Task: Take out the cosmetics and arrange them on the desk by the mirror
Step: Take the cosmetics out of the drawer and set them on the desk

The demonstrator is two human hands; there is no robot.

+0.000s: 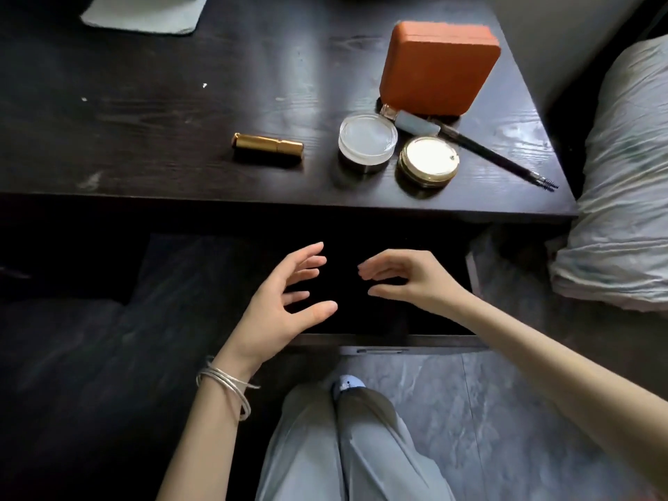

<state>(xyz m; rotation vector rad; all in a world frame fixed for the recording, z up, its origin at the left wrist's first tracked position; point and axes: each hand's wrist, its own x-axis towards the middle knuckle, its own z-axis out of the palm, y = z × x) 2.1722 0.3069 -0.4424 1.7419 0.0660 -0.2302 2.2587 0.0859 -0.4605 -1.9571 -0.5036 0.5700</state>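
On the dark wooden desk (pixel 162 139) lie a gold lipstick tube (pixel 267 146), a clear-lidded round jar (pixel 367 142), a gold-rimmed round compact (pixel 428 160), a small pale bottle (pixel 412 121) on its side and a thin black brow pencil (pixel 502 159). An orange square case (pixel 439 66) stands behind them. Below the desk edge a dark drawer (pixel 379 343) is pulled out; its inside looks black. My left hand (pixel 285 301) and my right hand (pixel 408 276) hover over the drawer, fingers spread, holding nothing.
A pale mat (pixel 144 12) lies at the desk's far left. A grey rumpled pillow (pixel 625 175) sits to the right of the desk. My legs in light trousers (pixel 343 446) are below the drawer, over a grey tiled floor (pixel 488 410).
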